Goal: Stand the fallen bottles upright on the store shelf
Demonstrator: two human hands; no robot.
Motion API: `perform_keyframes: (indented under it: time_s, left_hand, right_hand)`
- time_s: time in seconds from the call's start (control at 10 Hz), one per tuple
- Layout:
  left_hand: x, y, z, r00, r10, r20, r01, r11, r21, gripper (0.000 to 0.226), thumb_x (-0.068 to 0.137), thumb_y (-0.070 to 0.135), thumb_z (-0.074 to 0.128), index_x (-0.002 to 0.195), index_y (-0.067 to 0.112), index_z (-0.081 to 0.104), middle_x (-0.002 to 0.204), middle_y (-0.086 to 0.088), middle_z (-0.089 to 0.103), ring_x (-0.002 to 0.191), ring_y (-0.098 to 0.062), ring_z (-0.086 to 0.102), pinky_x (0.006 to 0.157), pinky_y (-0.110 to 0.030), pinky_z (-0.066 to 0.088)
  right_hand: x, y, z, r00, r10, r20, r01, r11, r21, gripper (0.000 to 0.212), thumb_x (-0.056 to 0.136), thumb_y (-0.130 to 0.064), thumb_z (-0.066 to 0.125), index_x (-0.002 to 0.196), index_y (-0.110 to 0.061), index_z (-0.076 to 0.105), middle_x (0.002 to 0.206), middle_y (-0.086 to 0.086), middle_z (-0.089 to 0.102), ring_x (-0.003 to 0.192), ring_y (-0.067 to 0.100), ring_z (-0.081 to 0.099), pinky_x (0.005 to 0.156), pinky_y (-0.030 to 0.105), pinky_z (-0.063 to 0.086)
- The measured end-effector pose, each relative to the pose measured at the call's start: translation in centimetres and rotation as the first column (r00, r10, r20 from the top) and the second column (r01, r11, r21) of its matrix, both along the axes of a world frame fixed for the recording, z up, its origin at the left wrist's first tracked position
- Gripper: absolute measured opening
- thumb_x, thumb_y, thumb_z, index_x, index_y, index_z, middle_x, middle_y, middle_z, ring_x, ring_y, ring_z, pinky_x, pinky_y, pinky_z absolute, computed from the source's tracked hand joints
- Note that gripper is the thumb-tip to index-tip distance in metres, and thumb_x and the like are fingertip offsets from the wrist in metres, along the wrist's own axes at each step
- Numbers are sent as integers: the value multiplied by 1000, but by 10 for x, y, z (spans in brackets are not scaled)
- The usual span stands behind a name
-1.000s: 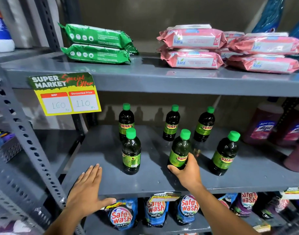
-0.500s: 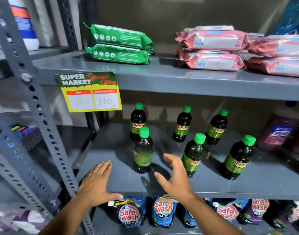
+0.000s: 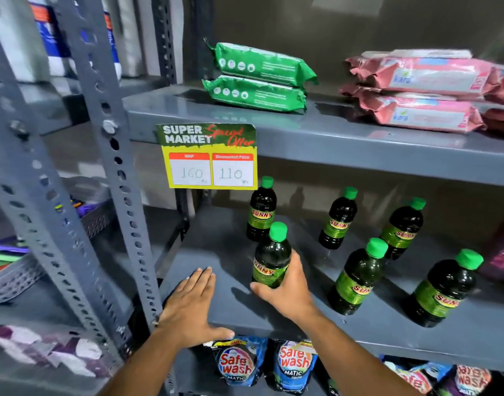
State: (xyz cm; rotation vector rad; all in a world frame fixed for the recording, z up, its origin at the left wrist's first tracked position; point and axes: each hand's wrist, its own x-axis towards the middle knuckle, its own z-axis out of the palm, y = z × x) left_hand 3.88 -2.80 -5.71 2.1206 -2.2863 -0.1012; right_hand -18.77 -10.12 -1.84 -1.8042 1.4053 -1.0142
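- The right hand [image 3: 288, 290] is wrapped around the lower body of a dark green plastic bottle with a bright green screw cap and a yellow-green "Sunny" label [image 3: 270, 257], thumb across the front and fingers [image 3: 295, 261] behind it. This bottle stands upright at the front left of the grey metal middle shelf [image 3: 359, 332].
- The left hand [image 3: 192, 304] lies flat and empty, palm down, on the shelf's front edge.
- Five more bottles of the same kind stand upright on that shelf: three in the back row [image 3: 339, 221], two in front to the right [image 3: 359, 277]. None is seen lying down.
- Judged from this, the step in hand is a final straightening of the front-left bottle (perhaps turning its label forward).
- The next move calls for letting go gently, so the bottle stays standing clear of the one behind it.
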Motion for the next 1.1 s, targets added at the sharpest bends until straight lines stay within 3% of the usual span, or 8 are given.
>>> perform_keyframes:
  time_s: [0.1, 0.2, 0.3, 0.4, 0.6, 0.9, 1.0, 1.1]
  left_hand:
    - [0, -1, -1, 1000, -5, 9, 5, 1000, -3, 139, 55, 103, 27, 151, 11, -12, 162, -6, -18, 146, -21, -19, 119, -38, -7]
    - [1, -1, -2, 1000, -11, 7, 12, 1000, -14, 138, 55, 103, 27, 151, 11, -11, 162, -7, -18, 146, -22, -19, 119, -38, -7]
    - [1, -2, -3, 1000, -10, -2, 10, 1000, -7, 138, 55, 102, 28, 151, 11, -13, 161, -6, -20, 146, -22, -20, 119, -39, -7]
    - [1, -2, -4, 1000, -13, 3, 13, 1000, 5, 140, 53, 103, 25, 150, 11, -15, 160, -7, -21, 146, -22, -21, 121, -40, -5]
    - [2, -5, -6, 1000, -27, 8, 27, 1000, 10, 140, 53, 104, 22, 150, 10, -14, 160, -9, -20, 146, -23, -21, 122, -42, -4]
    - [-1, -3, -2, 1000, -18, 16, 18, 1000, 22, 140, 54, 103, 26, 151, 9, -11, 161, -10, -18, 146, -23, -18, 123, -42, -2]
    - [-2, -2, 1, 1000, -6, 19, 6, 999, 38, 140, 53, 103, 24, 151, 10, -11, 161, -9, -18, 146, -23, -19, 123, -42, -2]
    - [-2, -1, 3, 1000, 6, 17, -7, 999, 42, 141, 52, 105, 23, 151, 10, -12, 161, -9, -19, 146, -23, -18, 123, -42, -1]
  right_hand:
    - [6, 5, -1, 995, -103, 8, 103, 995, -16, 81, 47, -43, 91, 113, -31, 45, 102, -14, 57, 97, 7, 60, 75, 11, 43]
    - [10, 7, -8, 998, -60, -4, 60, 998, 11, 79, 52, -36, 84, 113, -43, 35, 104, -17, 57, 101, 7, 62, 72, 6, 44]
    - [16, 10, -10, 992, -126, -25, 125, 992, -20, 88, 48, -46, 89, 122, -25, 46, 114, -6, 54, 110, 12, 55, 91, 26, 49]
    - [22, 11, -14, 984, -172, -44, 171, 985, -8, 79, 49, -41, 89, 115, -23, 51, 109, -3, 56, 105, 18, 58, 89, 37, 52]
    - [37, 17, -22, 991, -128, -39, 128, 992, 15, 82, 49, -45, 83, 120, -26, 46, 107, -8, 53, 103, 13, 57, 86, 27, 49]
    - [37, 22, -18, 995, -95, -31, 96, 995, 13, 90, 56, -39, 89, 131, -23, 43, 116, -5, 51, 114, 17, 55, 95, 30, 47]
    - [25, 29, -15, 1000, -3, 26, 2, 1000, 31, 120, 52, -55, 87, 150, -23, 24, 140, -5, 42, 132, 11, 43, 109, 33, 39]
    - [1, 48, -18, 994, -48, 95, 54, 997, -58, 115, 62, -61, 78, 153, -32, 14, 142, -11, 34, 133, -4, 34, 108, 14, 28]
